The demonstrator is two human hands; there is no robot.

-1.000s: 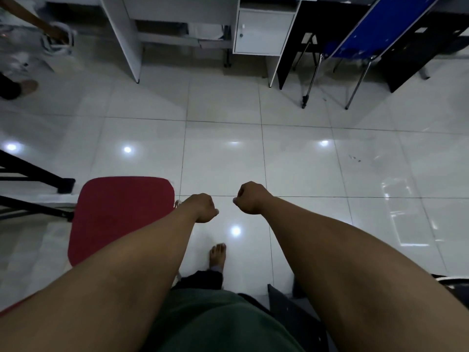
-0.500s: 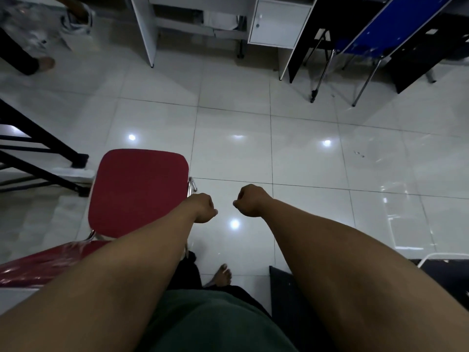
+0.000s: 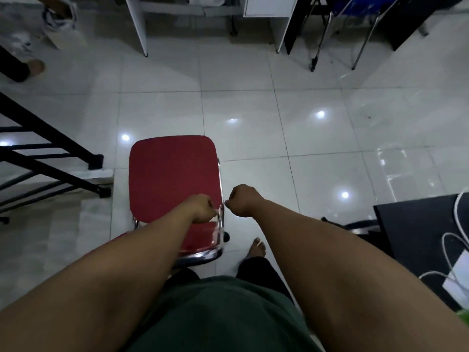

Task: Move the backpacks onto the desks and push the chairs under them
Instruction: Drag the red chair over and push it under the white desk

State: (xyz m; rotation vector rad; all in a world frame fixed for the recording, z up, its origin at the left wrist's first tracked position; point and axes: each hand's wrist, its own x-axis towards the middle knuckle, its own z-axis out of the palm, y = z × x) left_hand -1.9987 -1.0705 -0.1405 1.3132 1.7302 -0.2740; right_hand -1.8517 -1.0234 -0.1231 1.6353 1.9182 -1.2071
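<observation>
Floor: glossy white tiles [image 3: 243, 123] with thin grout lines and several round light reflections.
Room, far side: a white desk [image 3: 137, 24] and a white cabinet [image 3: 266, 6] stand along the top edge; right of them a blue chair [image 3: 355, 8] on thin metal legs, beside dark furniture.
Room, left side: black metal bars [image 3: 50, 158] slant across the floor; I cannot tell what they belong to.
Red chair: the red chair [image 3: 172, 179] stands on the open floor, well apart from the white desk, its chrome frame near the person's body.
Left hand: the left hand [image 3: 203, 208] is curled into a fist above the near right part of the seat; whether it touches the frame is probably not decidable from this angle.
Right hand: the right hand [image 3: 241, 199] is also a closed fist, just beside the chair's right edge, holding nothing visible.
Cut off: a dark desk [image 3: 411, 229] with white cables [image 3: 451, 250] at the right edge, only partly seen.
Hard to see: another person's foot [image 3: 36, 67] at the upper left, blurred.
Backpacks: I see none clearly.
</observation>
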